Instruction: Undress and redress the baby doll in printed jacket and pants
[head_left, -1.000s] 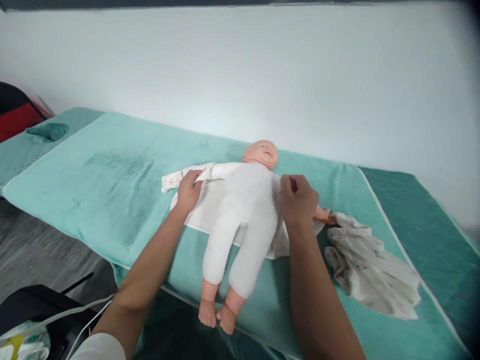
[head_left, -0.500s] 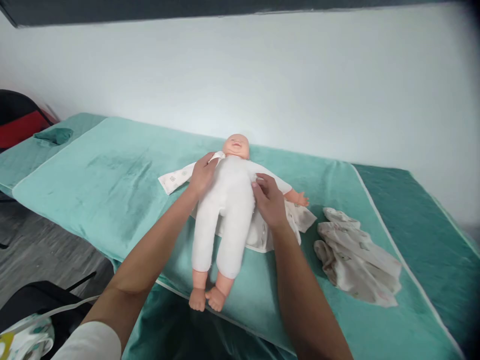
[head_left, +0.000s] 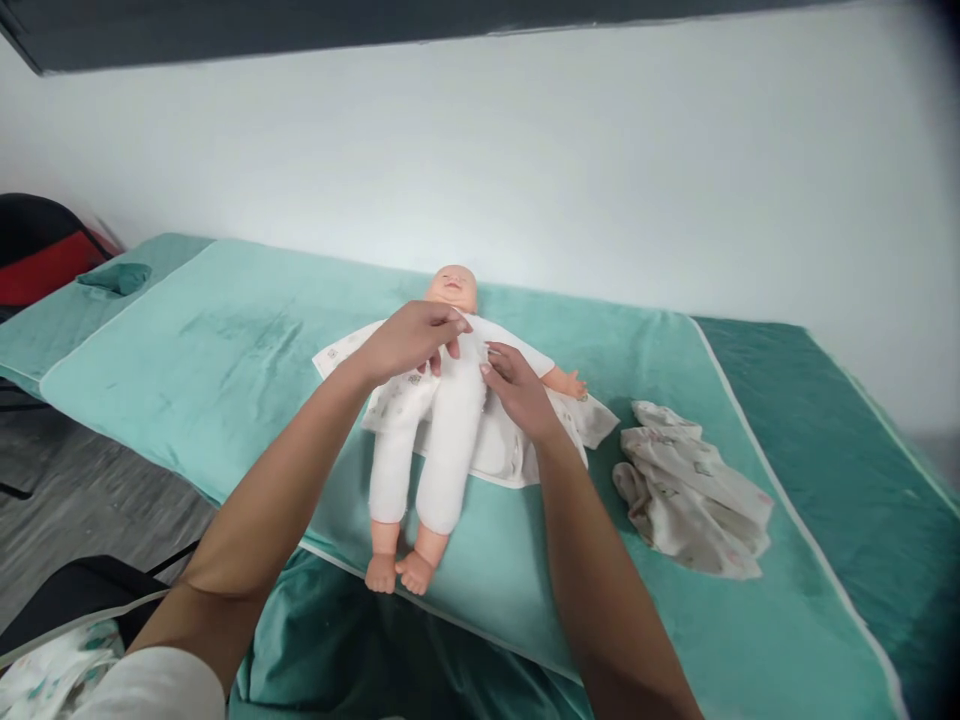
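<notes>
A baby doll (head_left: 450,440) with a white cloth body lies on its back, head toward the wall. Beneath it is spread a white patterned baby shirt (head_left: 499,450); its front panel on my left lies over that side of the doll's belly. My left hand (head_left: 424,340) is above the doll's chest, fingers bent down and closed at the shirt's edge, which they largely hide. Against the doll's other side rests my right hand (head_left: 517,385), thumb and forefinger slightly apart, nothing visible between them. The doll's arm on the right lies bare of the shirt's sleeve.
A crumpled light patterned cloth (head_left: 694,490) lies to the right on the green-covered bed (head_left: 232,370). The white wall (head_left: 525,170) runs along the bed's far side. At lower left are a black chair (head_left: 82,590) and a patterned cloth (head_left: 56,670); another chair stands far left.
My left hand has moved right from the doll's shoulder to above its chest, bringing the shirt's front panel over the belly. My right hand stays by the doll's side. The view has shifted slightly.
</notes>
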